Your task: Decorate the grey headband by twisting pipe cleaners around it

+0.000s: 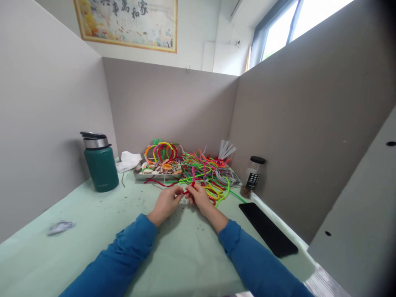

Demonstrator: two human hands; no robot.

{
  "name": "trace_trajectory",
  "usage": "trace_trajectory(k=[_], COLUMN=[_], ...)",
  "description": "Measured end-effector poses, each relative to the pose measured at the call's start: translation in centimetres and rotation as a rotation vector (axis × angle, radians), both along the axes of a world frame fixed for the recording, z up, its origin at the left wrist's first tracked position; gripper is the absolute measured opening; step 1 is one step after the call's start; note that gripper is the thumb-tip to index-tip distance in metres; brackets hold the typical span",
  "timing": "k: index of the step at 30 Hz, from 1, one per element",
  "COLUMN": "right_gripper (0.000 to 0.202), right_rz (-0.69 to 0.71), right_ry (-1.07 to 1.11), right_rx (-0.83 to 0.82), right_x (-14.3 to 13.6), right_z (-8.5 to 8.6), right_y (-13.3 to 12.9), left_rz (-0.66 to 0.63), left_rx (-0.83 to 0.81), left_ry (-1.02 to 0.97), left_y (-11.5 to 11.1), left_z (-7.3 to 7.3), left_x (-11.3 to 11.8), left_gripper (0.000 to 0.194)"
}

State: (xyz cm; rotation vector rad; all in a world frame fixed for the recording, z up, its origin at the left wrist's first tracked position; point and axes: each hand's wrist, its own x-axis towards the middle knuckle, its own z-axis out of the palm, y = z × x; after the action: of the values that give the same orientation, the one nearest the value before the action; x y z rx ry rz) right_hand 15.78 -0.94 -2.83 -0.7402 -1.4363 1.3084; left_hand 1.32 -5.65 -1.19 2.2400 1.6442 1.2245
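Note:
Both hands meet over the middle of the table, in front of a heap of coloured pipe cleaners. My left hand pinches one end of a red pipe cleaner. On its other side my right hand grips the same piece with thumb and fingers. A pink length sticks up above the right hand; whether it is joined to the red piece I cannot tell. Just behind the hands lie yellow and lime-green pipe cleaners.
A metal tray holds shell-like pieces and pipe cleaner hoops. At left stand a green bottle and white tissue. A jar and a black phone-like slab are at right. Grey partitions enclose the table.

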Motion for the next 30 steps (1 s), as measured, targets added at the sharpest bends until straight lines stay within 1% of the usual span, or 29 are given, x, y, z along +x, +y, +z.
trace_trajectory(k=[9, 15, 23, 27, 30], right_gripper=[0.021, 0.02, 0.022, 0.022, 0.02], right_rz=[0.003, -0.009, 0.007, 0.001, 0.006], right_ry=[-0.017, -0.031, -0.056, -0.085, -0.098], right_rx=[0.011, 0.016, 0.074, 0.103, 0.118], right_x=[-0.08, -0.18, -0.15, -0.09, -0.06], right_z=[-0.06, 0.11, -0.35, -0.31, -0.17], right_y=[-0.03, -0.19, 0.15, 0.09, -0.07], left_rz=[0.016, 0.007, -0.007, -0.007, -0.022], left_rx=[-0.086, -0.045, -0.045, -0.087, -0.167], left_ry=[-0.056, 0.035, 0.104, 0.074, -0.002], left_y=[-0.4, -0.16, 0.09, 0.09, -0.16], left_z=[0.78, 0.63, 0.44, 0.61, 0.99], left_x=[0.22, 0.07, -0.16, -0.14, 0.0], left_gripper=[0.017, 0.02, 0.022, 0.022, 0.022])
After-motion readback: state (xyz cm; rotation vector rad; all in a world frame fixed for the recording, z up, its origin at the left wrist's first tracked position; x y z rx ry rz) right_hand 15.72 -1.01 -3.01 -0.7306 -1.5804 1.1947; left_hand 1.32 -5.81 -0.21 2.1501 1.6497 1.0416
